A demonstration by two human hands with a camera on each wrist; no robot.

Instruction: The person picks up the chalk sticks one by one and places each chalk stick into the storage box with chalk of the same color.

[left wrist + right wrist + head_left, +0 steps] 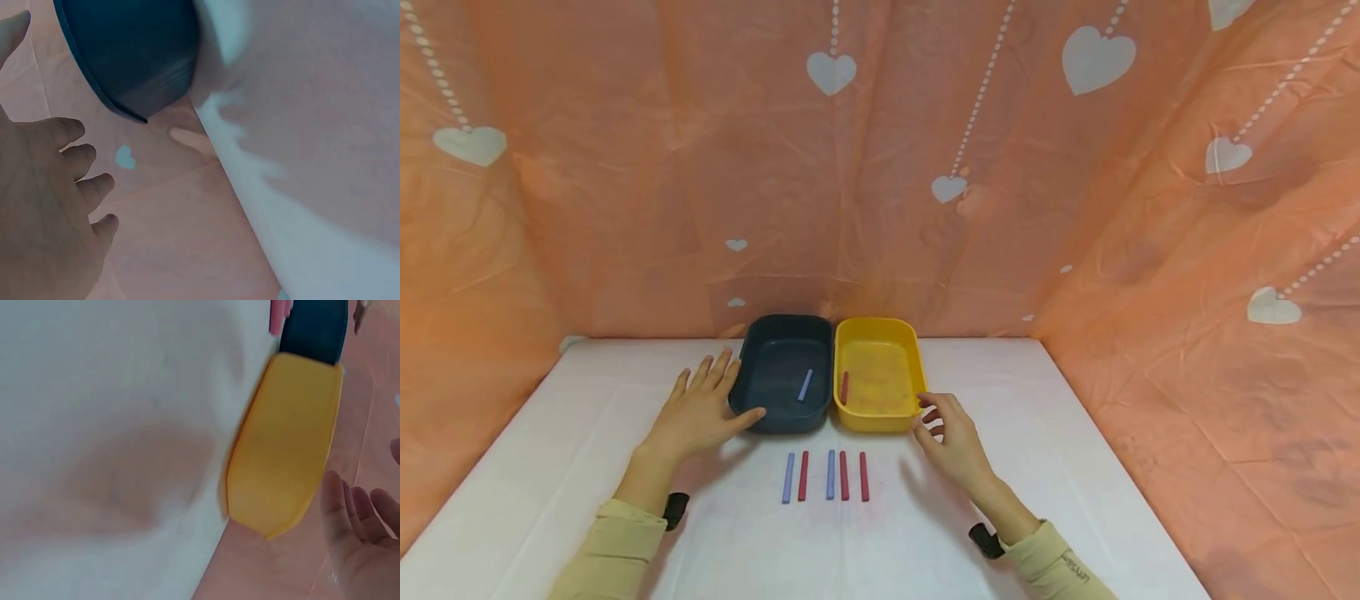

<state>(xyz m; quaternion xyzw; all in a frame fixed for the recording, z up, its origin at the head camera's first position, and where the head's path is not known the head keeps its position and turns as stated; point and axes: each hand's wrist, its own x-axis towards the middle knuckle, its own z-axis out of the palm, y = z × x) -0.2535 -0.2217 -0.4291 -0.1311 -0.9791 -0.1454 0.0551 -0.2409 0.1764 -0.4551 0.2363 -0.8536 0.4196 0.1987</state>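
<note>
My left hand [696, 414] is spread over the left side of the dark blue bin [767, 387], fingers extended, holding nothing. In the left wrist view its fingers stand apart from the bin wall [150, 69]. My right hand [955, 442], fingers loosely bent, hovers at the near right corner of the yellow bin [883, 375], also holding nothing. A blue-violet chalk-like stick [805, 385] lies in the dark bin, and a red stick [845, 388] in the yellow one. Before the bins, two blue-violet sticks [831, 475] and three red sticks [864, 477] lie in a row.
The two bins stand side by side at the back of a white-covered table [752, 550]. An orange curtain [880, 208] with white hearts rises behind and on both sides. Dark bands [986, 542] sit on both wrists.
</note>
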